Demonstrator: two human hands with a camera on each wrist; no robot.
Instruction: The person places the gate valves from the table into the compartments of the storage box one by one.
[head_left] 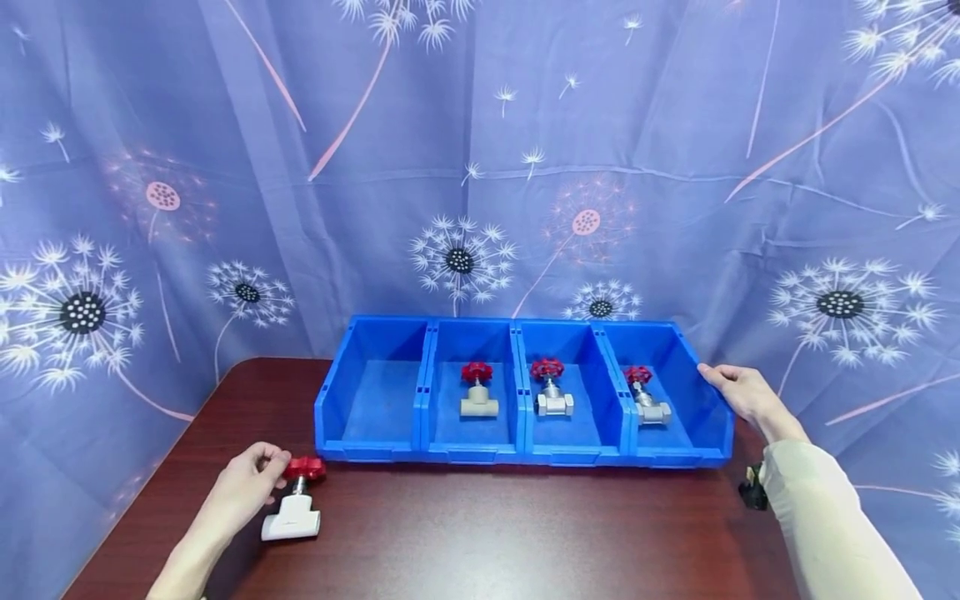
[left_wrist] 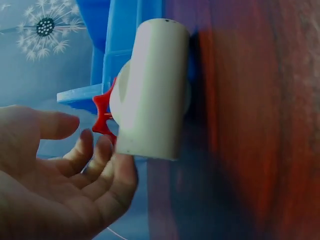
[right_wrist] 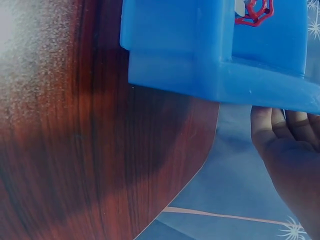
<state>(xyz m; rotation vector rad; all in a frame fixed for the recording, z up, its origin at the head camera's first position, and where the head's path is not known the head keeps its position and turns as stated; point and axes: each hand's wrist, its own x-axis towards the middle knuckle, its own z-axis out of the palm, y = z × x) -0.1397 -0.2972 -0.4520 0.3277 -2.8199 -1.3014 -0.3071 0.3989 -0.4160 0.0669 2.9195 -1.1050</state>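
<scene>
A white tee-shaped valve [head_left: 291,518] with a red handle stands on the table just left of the blue bins. My left hand [head_left: 246,479] is beside it, fingertips right at the red handle [left_wrist: 102,111]. In the left wrist view its fingers are loosely curled, with a gap between thumb and fingers. At the far right, my right hand [head_left: 746,396] grips the side rim of the rightmost blue bin [head_left: 697,392]. The right wrist view shows the fingers [right_wrist: 262,120] against that bin's outer wall; the thumb is hidden there.
The joined row of bins has four compartments. The leftmost shows a bare floor [head_left: 381,404]. A beige valve [head_left: 478,406], a metal valve [head_left: 555,403] and another metal valve [head_left: 652,412] lie in the others, all red-handled. Behind the brown table [head_left: 480,533] hangs a blue dandelion curtain [head_left: 360,233].
</scene>
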